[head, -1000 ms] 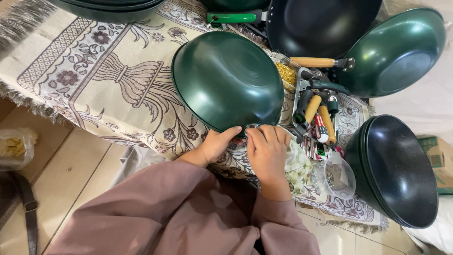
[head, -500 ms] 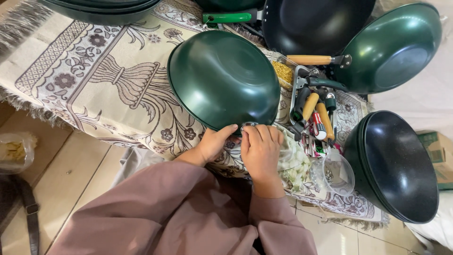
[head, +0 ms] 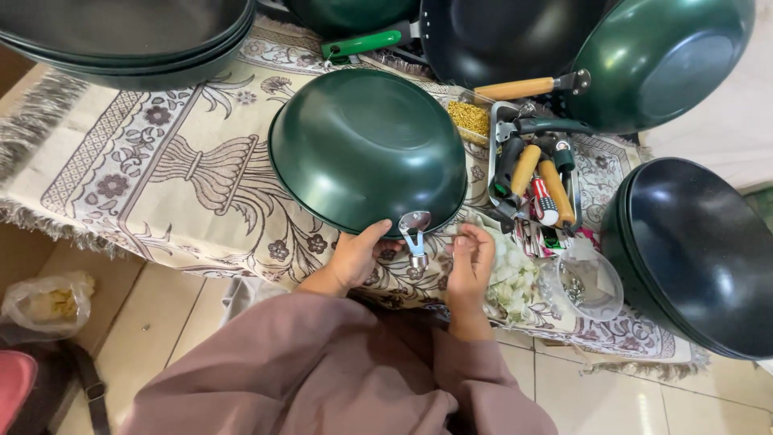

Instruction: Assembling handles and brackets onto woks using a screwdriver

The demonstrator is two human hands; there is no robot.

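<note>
Patterned cloth (head: 161, 161) with a fringe covers the low work surface above a tiled floor. On it, largest first: stacked dark pans (head: 129, 36) at the top left, a black wok (head: 507, 36) at the top, a green wok (head: 668, 56) with a wooden handle at the top right, and nested black woks (head: 700, 258) at the right edge. At centre a green pan (head: 366, 149) lies upside down. Right of it a metal tray (head: 495, 173) holds tools with wooden, black and red grips, and a small box (head: 471, 119) beside it holds yellow bits. A clear bowl (head: 592, 282) nearer the person holds small metal parts. The left hand (head: 354, 258) grips the pan's near rim, thumb on top, by a metal bracket (head: 415, 234) fixed there. The right hand (head: 471, 262) hovers just beside the bracket, fingers curled; I cannot tell whether it pinches anything.
</note>
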